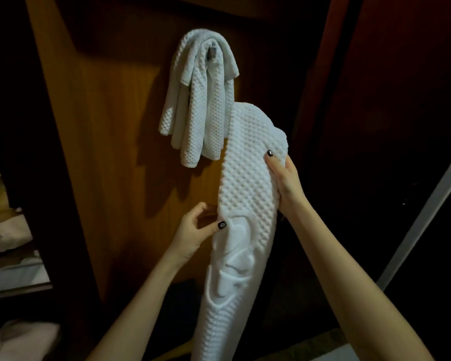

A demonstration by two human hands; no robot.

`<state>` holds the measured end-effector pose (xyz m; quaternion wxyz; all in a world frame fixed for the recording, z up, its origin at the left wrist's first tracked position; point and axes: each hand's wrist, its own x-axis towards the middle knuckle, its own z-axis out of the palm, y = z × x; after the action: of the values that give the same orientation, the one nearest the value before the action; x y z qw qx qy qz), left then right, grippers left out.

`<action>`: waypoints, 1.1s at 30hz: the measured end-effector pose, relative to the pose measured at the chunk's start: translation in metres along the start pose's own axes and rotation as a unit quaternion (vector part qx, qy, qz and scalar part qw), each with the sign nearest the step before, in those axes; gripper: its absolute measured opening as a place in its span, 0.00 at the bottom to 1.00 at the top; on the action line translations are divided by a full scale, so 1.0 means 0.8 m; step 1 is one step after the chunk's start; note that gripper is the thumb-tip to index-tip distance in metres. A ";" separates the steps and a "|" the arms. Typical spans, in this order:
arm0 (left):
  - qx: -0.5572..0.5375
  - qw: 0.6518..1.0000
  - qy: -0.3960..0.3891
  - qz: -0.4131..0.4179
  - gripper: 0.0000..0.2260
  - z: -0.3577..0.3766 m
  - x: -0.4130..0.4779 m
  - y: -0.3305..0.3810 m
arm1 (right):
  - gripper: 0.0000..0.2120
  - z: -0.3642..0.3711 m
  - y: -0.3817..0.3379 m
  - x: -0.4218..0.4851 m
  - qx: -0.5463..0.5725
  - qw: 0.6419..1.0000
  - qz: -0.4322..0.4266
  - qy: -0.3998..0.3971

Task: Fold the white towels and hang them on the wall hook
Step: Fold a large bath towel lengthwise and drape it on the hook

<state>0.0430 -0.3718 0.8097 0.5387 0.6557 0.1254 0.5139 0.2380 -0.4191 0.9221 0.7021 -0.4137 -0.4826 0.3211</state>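
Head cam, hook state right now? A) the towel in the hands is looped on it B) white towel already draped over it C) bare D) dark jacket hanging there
B: a hanging towel is draped over the hook, while the held towel is below it and off the hook, gripped by the right hand and left hand.

A wooden panel (110,126) bears a small hook (212,52) — folded white towels (193,113) hang over it. Pale cloths (8,233) lie on a shelf (18,288), left.

Right hand (284,179) grips a folded towel (248,183) near its top; left hand (195,230) pinches its edge. Another towel (201,100) hangs on the hook (212,52).
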 end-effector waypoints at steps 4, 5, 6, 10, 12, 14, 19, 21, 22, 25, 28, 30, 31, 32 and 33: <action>0.026 0.997 -0.023 -0.072 0.13 0.000 0.003 0.010 | 0.20 -0.004 0.003 0.005 0.035 0.999 0.031 -0.017; 0.024 0.995 -0.049 -0.082 0.11 0.000 0.004 0.011 | 0.21 -0.005 0.004 0.006 0.045 0.998 0.038 -0.027; 0.021 0.993 -0.072 -0.088 0.10 0.000 0.005 0.013 | 0.21 -0.005 0.004 0.006 0.054 0.997 0.045 -0.038; 0.026 0.993 -0.066 -0.089 0.06 0.003 0.007 0.016 | 0.22 -0.006 0.002 0.010 0.078 0.993 0.071 -0.060; 0.037 0.995 -0.034 -0.083 0.05 0.007 0.009 0.012 | 0.22 -0.007 0.000 0.010 0.083 0.991 0.079 -0.066; 0.021 0.997 -0.024 -0.077 0.06 0.010 0.009 0.010 | 0.21 -0.011 -0.003 0.010 0.109 0.988 0.089 -0.071; -0.008 0.992 -0.088 -0.088 0.13 0.028 0.016 0.014 | 0.32 -0.018 -0.010 0.009 0.150 0.979 0.119 -0.072; 0.005 0.997 -0.034 -0.063 0.09 0.034 0.019 0.016 | 0.31 -0.020 -0.008 0.012 0.151 0.979 0.123 -0.059; 0.017 0.999 -0.016 -0.045 0.08 0.035 0.019 0.016 | 0.30 -0.022 -0.006 0.014 0.145 0.980 0.122 -0.051; 0.076 0.997 0.010 0.003 0.09 0.032 0.017 0.008 | 0.23 -0.027 0.003 0.023 0.103 0.988 0.112 -0.030; 0.056 0.998 0.022 0.007 0.13 0.035 0.013 0.009 | 0.19 -0.032 0.011 0.031 0.049 0.992 0.113 0.012; 0.054 0.998 -0.014 0.034 0.19 0.036 0.012 0.009 | 0.17 -0.034 0.016 0.035 0.010 0.991 0.119 0.055; 0.092 0.994 -0.034 0.051 0.19 0.037 0.011 0.008 | 0.16 -0.033 0.019 0.036 -0.006 0.990 0.123 0.073; 0.133 0.988 -0.053 0.066 0.18 0.038 0.012 0.005 | 0.17 -0.032 0.021 0.038 -0.020 0.987 0.131 0.087; 0.158 0.983 -0.063 0.069 0.17 0.038 0.014 0.001 | 0.17 -0.031 0.022 0.040 -0.027 0.984 0.145 0.099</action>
<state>0.0725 -0.3820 0.8195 0.3984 0.7707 0.1247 0.4814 0.2707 -0.3909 0.9150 0.6810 -0.5274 -0.3545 0.3640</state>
